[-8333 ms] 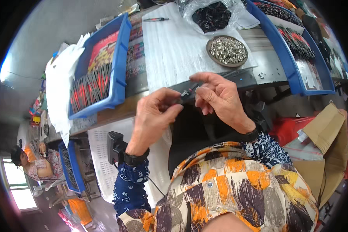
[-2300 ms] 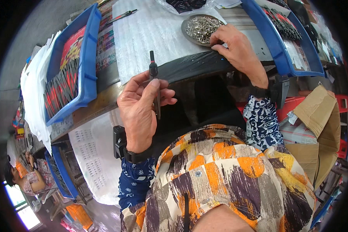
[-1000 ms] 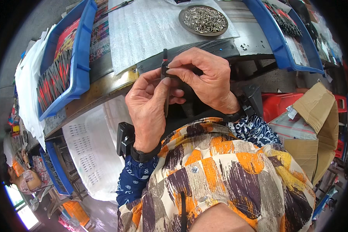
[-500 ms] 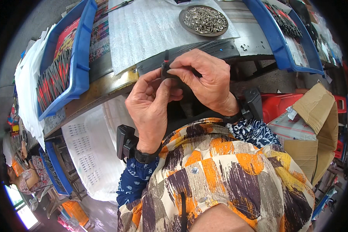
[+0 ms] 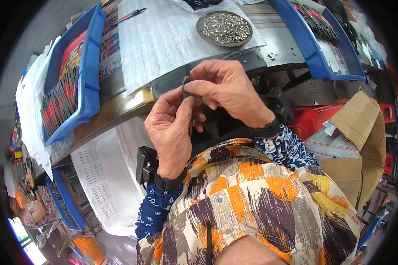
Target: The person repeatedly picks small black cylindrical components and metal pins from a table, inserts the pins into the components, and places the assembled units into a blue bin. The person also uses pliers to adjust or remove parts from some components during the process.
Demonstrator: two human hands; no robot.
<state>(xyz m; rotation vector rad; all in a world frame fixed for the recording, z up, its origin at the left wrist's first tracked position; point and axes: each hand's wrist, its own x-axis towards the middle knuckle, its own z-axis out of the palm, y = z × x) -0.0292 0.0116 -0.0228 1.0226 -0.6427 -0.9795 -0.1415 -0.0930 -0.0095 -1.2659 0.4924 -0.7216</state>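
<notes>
Both hands meet at the table's near edge around a slim black stick with a red band [image 5: 186, 80]. My left hand [image 5: 170, 128] grips its lower part between thumb and fingers, the other fingers curled. From the right, my right hand [image 5: 232, 90] pinches its upper end with thumb and forefinger. Fingers hide most of the stick, so its exact kind cannot be made out. Beyond the hands, a round dish [image 5: 202, 36] heaped with small silvery metal pieces [image 5: 225, 27] rests on a white foam sheet [image 5: 152, 48].
A blue tray [image 5: 93, 75] at left holds many black-and-red sticks [image 5: 62, 104]. Another blue tray [image 5: 303, 44] stands at far right. A black-handled tool [image 5: 130, 15] lies on the foam. An open cardboard box [image 5: 342, 176] and red stool [image 5: 311, 123] are at right. Another person [image 5: 35, 207] sits far left.
My right thumb has moved over the stick's upper end, covering more of it. The stick's tip and red band show less than before. The view has shifted slightly.
</notes>
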